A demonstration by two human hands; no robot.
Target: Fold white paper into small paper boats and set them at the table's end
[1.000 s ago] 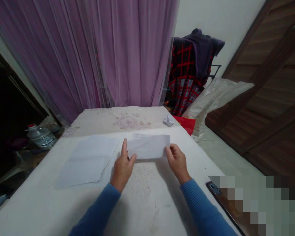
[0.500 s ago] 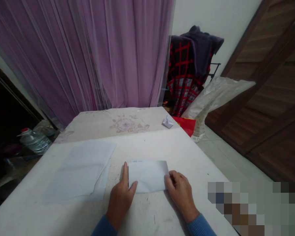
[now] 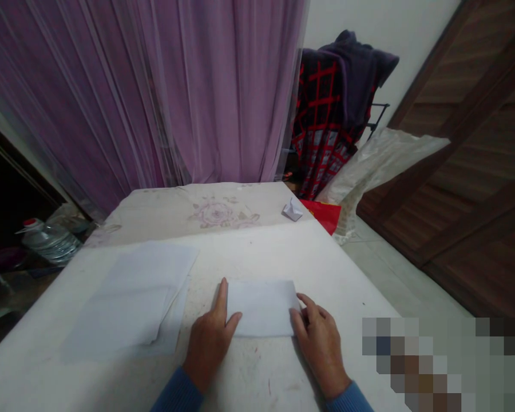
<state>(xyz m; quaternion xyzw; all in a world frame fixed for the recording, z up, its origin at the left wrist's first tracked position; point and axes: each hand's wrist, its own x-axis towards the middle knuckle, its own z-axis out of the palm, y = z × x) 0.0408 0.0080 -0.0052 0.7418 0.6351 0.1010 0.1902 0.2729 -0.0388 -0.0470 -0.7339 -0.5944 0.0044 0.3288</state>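
Note:
A folded white sheet of paper (image 3: pixel 261 306) lies flat on the white table (image 3: pixel 283 252) in front of me. My left hand (image 3: pixel 209 340) rests at the sheet's left edge, index finger stretched along it and thumb on its lower corner. My right hand (image 3: pixel 320 340) presses its fingertips on the sheet's right edge. Both sleeves are blue.
A stack of loose white sheets (image 3: pixel 129 300) lies to the left. A small folded paper shape (image 3: pixel 292 210) sits at the far right of the table, on a floral cloth (image 3: pixel 223 213). Purple curtain behind; a clothes-draped rack (image 3: pixel 335 114), a plastic bag (image 3: pixel 381 166) and a wooden door to the right.
The folded sheet went from held up above the table to lying flat near me, and both hands came down with it and now press its edges.

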